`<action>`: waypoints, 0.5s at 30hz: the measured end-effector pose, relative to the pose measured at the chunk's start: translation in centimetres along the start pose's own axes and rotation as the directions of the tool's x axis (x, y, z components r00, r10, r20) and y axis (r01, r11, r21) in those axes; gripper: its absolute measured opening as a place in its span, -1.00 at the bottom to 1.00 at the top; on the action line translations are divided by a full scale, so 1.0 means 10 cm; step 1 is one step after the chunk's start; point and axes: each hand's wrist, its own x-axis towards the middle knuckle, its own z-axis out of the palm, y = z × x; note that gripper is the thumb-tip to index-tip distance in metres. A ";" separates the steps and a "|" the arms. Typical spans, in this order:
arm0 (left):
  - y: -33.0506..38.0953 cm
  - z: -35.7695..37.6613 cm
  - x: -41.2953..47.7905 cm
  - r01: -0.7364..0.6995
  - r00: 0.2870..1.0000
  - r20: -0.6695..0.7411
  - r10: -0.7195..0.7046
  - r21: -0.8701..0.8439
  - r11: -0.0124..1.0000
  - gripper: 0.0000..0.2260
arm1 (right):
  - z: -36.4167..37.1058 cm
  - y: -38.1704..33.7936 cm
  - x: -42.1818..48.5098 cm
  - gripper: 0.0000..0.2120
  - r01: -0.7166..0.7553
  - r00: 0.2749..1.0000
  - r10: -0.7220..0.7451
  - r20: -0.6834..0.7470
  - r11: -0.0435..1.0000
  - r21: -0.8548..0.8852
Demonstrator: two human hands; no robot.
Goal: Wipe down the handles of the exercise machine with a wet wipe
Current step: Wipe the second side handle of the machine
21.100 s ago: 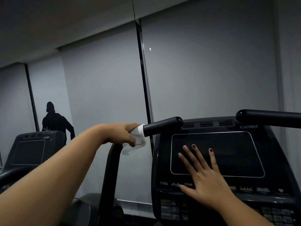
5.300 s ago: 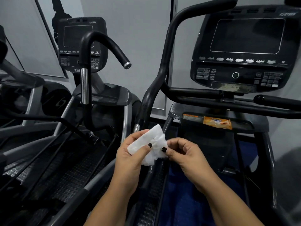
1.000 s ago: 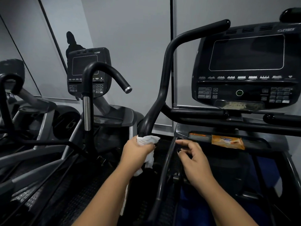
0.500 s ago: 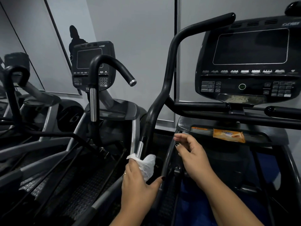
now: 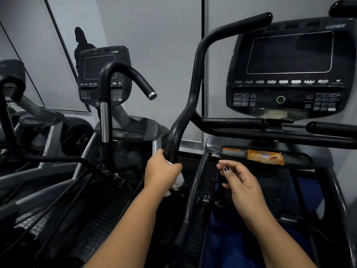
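The long black left handle [image 5: 195,82] of the exercise machine rises from lower centre and bends right at the top. My left hand [image 5: 161,171] grips its lower end with the white wet wipe [image 5: 178,182] wrapped under the palm; only a crumpled edge of the wipe shows below the fingers. My right hand [image 5: 237,182] hovers to the right of that handle, fingers loosely curled, holding nothing. A short horizontal grip [image 5: 233,121] and the console [image 5: 289,68] sit above it.
An orange wipe packet [image 5: 265,156] lies on the machine's tray [image 5: 318,154] under the console. A second machine with a curved black handle [image 5: 125,72] and its own console [image 5: 102,74] stands close on the left. Grey blinds [image 5: 158,45] cover the wall behind.
My left hand slid back up the handle with the wipe, from the chrome section to the black lower bend. My right hand stayed hovering beside the frame.
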 end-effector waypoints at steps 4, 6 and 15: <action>-0.06 -0.09 0.07 0.158 0.948 0.316 -0.024 -0.406 0.900 -0.88 | 0.01 0.02 -0.06 -0.78 -0.010 1.000 0.010 0.002 1.000 -0.017; -0.14 -0.12 0.03 0.271 0.891 0.454 -0.015 -0.504 0.820 -0.89 | 0.02 0.04 -0.10 -0.78 -0.016 1.000 0.017 0.018 0.999 -0.032; -0.57 -0.14 -0.43 0.299 0.904 0.417 -0.095 -0.457 0.838 -0.89 | 0.09 0.00 -0.16 -0.79 -0.018 0.998 0.023 0.063 0.998 -0.064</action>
